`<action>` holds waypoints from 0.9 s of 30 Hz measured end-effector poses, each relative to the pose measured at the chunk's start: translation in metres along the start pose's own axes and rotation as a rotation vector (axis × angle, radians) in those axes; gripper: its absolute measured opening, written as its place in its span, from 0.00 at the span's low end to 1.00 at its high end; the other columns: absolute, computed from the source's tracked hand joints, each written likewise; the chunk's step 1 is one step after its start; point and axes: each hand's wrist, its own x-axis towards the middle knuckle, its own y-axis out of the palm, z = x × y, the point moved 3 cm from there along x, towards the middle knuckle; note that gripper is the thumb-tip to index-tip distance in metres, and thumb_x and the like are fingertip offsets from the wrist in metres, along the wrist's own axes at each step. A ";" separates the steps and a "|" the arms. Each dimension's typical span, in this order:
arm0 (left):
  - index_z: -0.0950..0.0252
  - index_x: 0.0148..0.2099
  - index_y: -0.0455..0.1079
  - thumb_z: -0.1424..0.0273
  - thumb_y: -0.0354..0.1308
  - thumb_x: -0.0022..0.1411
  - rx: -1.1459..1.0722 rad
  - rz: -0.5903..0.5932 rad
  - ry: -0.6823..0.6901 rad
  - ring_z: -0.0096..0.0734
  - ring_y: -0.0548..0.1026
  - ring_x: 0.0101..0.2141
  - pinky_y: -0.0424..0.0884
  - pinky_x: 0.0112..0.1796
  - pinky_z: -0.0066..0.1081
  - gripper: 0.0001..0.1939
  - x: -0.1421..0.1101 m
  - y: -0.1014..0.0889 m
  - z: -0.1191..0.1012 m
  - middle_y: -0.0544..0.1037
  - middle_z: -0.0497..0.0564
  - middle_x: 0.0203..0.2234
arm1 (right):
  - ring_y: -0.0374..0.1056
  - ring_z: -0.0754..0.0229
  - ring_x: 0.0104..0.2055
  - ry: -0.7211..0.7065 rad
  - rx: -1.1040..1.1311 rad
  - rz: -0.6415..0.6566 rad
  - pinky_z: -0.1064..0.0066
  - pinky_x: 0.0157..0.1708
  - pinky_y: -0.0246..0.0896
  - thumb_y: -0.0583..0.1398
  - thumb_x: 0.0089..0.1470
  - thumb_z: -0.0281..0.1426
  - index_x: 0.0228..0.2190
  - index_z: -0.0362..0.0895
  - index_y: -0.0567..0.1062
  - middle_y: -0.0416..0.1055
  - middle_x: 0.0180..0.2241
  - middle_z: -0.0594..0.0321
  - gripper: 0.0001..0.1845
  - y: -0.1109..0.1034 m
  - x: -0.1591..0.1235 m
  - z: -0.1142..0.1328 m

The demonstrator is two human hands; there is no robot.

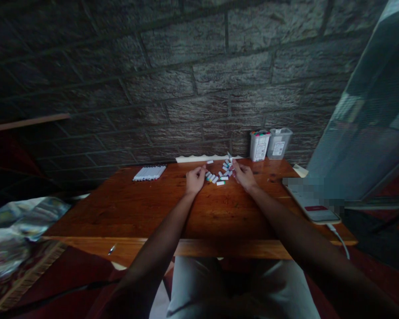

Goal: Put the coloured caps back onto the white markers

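Note:
Several short white marker caps (221, 183) with coloured ends lie in a loose cluster on the wooden table between my hands. My left hand (194, 180) rests at the cluster's left side, its thumb and fingers drawn together beside the caps; whatever is between them is too small to make out. On the right, my right hand (244, 175) is closed around a slim white marker (230, 157), whose narrow end points up and to the left. One cap (209, 162) lies apart, towards the wall.
A row of white markers (149, 173) lies on the table's left. Two clear plastic tubs stand at the back right: one full of markers (259, 146), the other pale grey (279, 144). A tablet-like device (319, 212) with a white cable (337, 235) is at the right edge.

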 end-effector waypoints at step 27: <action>0.64 0.32 0.77 0.58 0.50 0.64 -0.012 0.018 0.006 0.32 0.76 0.28 0.68 0.33 0.28 0.19 0.000 -0.001 0.001 0.80 0.50 0.26 | 0.44 0.74 0.14 0.092 0.376 0.215 0.78 0.12 0.32 0.60 0.44 0.56 0.34 0.43 0.72 0.61 0.19 0.71 0.29 0.013 -0.009 0.009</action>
